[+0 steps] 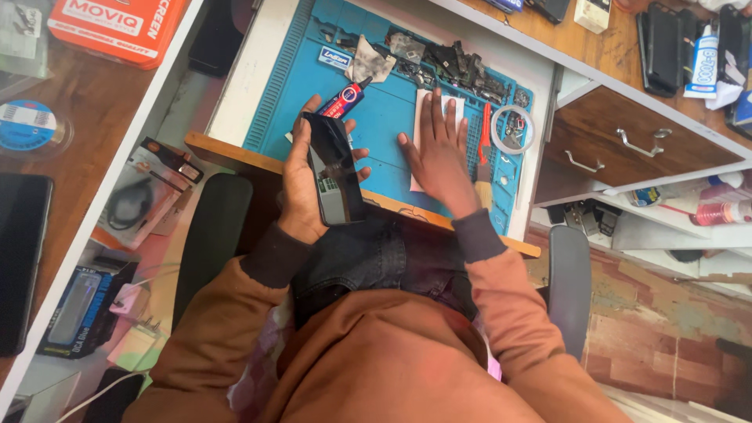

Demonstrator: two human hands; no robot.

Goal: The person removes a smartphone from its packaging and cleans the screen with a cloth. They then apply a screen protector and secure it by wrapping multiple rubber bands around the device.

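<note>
The left hand [301, 184] wraps a dark phone [335, 168], held upright at nine o'clock of the right hand [439, 153], which presses flat, fingers spread, on what may be a white sheet [456, 106] on the blue mat [388, 117]

Lying open: bare blue mat [392, 117] between glue tube [345, 99] and white sheet [454, 106]. Crowding the far edge: dark scrap parts [458, 64]. Blocking the right strip: red-handled tool [485, 133], tape ring [513, 129].
</note>
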